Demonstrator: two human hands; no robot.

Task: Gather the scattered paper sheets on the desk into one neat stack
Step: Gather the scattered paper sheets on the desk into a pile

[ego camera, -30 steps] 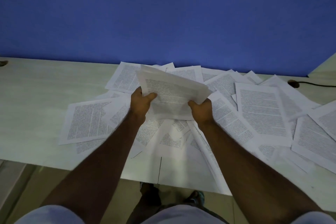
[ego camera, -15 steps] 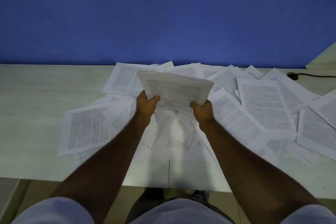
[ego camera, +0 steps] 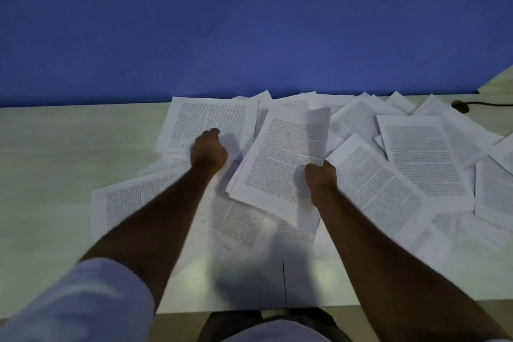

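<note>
A gathered bundle of sheets (ego camera: 283, 158) is gripped at its right edge by the right hand (ego camera: 321, 175), the fingers clenched around the paper, and is held tilted above the scattered sheets (ego camera: 388, 189) that cover the pale desk (ego camera: 55, 161). To the left of the bundle, the left hand (ego camera: 208, 151) is laid on a printed sheet (ego camera: 208, 122) near the blue wall (ego camera: 249, 22), its fingers curled, though whether that sheet is grasped cannot be told through the blur. Further loose sheets are spread to the bundle's right, toward a black cable (ego camera: 483, 104) at the desk's far edge.
</note>
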